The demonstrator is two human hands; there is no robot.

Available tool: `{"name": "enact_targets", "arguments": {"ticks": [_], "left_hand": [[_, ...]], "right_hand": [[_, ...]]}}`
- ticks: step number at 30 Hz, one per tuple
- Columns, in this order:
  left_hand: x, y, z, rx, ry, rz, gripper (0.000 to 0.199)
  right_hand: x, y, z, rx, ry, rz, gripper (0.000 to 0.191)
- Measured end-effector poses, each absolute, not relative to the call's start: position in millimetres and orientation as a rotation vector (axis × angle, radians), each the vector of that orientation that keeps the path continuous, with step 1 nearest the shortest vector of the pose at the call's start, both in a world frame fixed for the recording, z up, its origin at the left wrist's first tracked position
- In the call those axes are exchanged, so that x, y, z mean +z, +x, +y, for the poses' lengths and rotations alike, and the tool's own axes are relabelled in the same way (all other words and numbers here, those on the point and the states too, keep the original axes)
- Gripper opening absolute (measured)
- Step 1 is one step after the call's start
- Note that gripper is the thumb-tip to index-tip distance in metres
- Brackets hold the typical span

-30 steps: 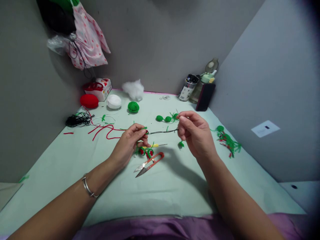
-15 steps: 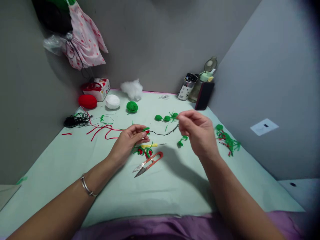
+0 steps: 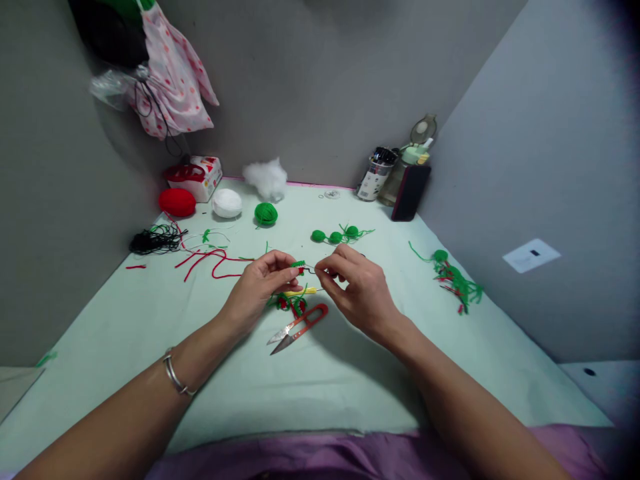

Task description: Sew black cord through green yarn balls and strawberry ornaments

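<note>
My left hand (image 3: 265, 283) pinches a small green and red crocheted piece (image 3: 299, 267) near the middle of the table. Close on its right, my right hand (image 3: 357, 287) is closed, with thumb and forefinger pressed together at a thin needle (image 3: 311, 267) that points at the piece. A dark thread runs between piece and fingers. Under the hands lie a yellow-handled hook (image 3: 305, 291) and green and red crocheted bits (image 3: 293, 305). Orange-handled snips (image 3: 300, 328) rest just in front of them, blades toward the lower left.
Behind are red (image 3: 177, 202), white (image 3: 227, 203) and green yarn balls (image 3: 266, 214), white stuffing (image 3: 267, 179) and green crocheted balls (image 3: 335, 237). Black thread (image 3: 156, 240) lies left. A phone (image 3: 411, 193) leans back right, near a pen cup (image 3: 374, 177). Yarn scraps (image 3: 457, 283) lie right.
My right hand has come left and slightly down, close to my left hand. The dark thread, earlier stretched between the hands, now spans only a short gap.
</note>
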State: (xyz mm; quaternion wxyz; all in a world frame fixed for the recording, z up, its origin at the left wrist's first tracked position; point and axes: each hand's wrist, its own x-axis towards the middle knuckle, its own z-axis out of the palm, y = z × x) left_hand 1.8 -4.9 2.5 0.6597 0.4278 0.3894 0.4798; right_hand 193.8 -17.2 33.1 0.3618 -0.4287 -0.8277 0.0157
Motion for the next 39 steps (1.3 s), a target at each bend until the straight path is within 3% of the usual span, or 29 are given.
{"name": "enact_targets", "arguments": {"ticks": [32,39], "left_hand": [[2,2,-6,1.069,1.12,0.982,0.022],[2,7,-13,1.158,1.377,1.135,0.014]], "right_hand": [[33,188,-23,-0.162,-1.133,-2.245,0.024],[27,182,-28,-0.279,-1.265,-2.266,0.025]]}}
